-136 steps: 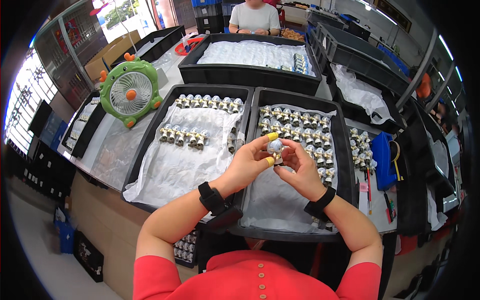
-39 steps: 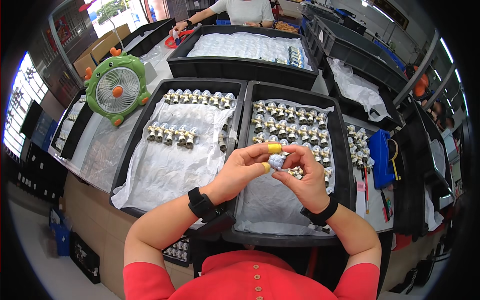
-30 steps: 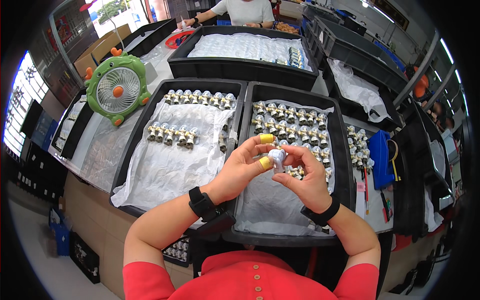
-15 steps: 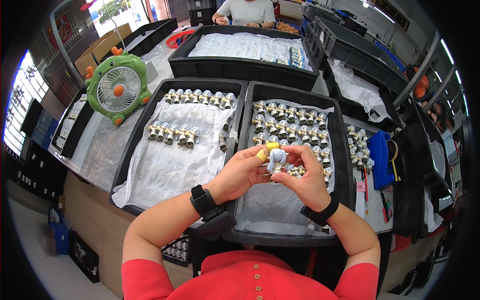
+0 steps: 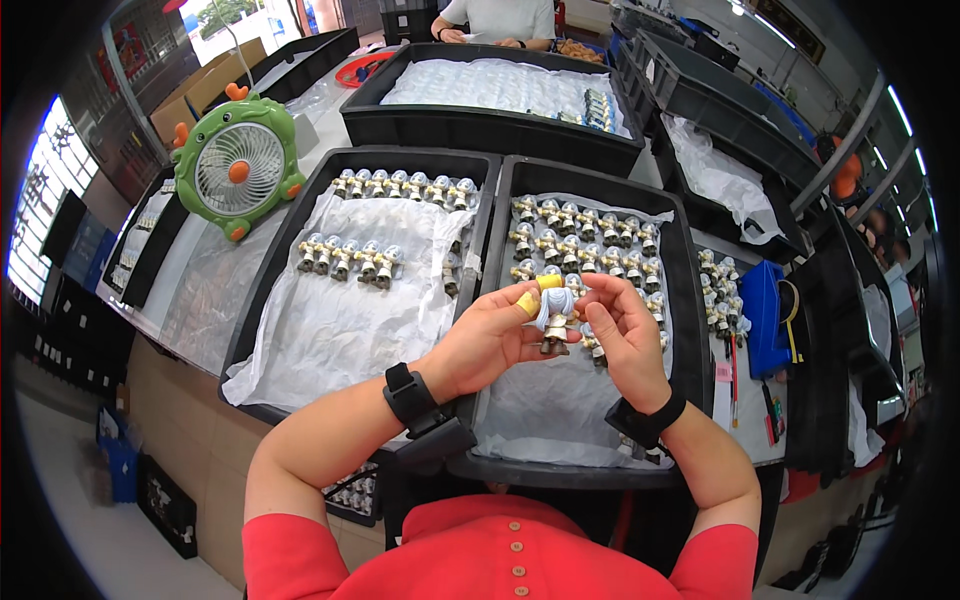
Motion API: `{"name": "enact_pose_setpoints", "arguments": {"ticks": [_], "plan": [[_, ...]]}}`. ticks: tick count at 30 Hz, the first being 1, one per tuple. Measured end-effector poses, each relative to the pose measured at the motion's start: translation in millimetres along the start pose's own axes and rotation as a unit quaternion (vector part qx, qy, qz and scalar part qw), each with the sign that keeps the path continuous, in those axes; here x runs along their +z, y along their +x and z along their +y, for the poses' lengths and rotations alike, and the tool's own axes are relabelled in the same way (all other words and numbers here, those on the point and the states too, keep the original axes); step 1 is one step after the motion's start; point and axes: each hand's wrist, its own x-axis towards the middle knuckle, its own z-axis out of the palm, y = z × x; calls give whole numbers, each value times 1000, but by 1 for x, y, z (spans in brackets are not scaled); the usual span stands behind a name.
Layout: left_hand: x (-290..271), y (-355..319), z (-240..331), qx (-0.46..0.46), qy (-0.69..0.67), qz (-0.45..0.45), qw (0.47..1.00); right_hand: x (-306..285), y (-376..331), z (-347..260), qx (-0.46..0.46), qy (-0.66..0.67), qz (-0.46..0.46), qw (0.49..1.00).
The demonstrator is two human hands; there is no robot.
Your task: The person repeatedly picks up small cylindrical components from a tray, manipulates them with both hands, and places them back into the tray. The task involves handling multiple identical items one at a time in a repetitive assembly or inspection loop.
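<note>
A small figurine [image 5: 556, 318] with pale blue-grey hair, a white body and dark feet stands upright over the right-hand tray. My left hand [image 5: 487, 343] is closed on it, with yellow wraps on the thumb and a finger. Just to its right is my right hand [image 5: 632, 338], thumb and fingers apart; whether a fingertip touches the figurine I cannot tell. Rows of similar figurines [image 5: 605, 262] stand behind my hands in the black right tray [image 5: 690, 330], lined with white paper.
On the left, a black tray [image 5: 245, 345] holds two short rows of figurines [image 5: 350, 258]. A green fan [image 5: 238, 170] stands beyond it. Farther back sits a large black crate [image 5: 490, 127], with another person [image 5: 497, 20] behind it. A blue bin [image 5: 762, 315] and loose figurines [image 5: 718, 290] are at right.
The figurine has been turned more upright, so its body and dark feet now show below the hair. My right thumb and fingers have moved off it, slightly up and right.
</note>
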Motion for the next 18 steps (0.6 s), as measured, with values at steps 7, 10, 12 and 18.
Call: {"name": "enact_pose_setpoints", "arguments": {"ticks": [7,10,12,18], "plan": [[-2,1,-1,1,-10,4,1000,0,0,1,5,-2,3,1000],[-2,2,-1,3,-14,10,1000,0,-1,1,-2,-2,1,1000],[-2,1,-1,7,-19,15,1000,0,-2,0,7,-9,-4,1000],[1,-1,-5,38,48,65,996,6,-3,-15,-111,-194,-58,973]]}}
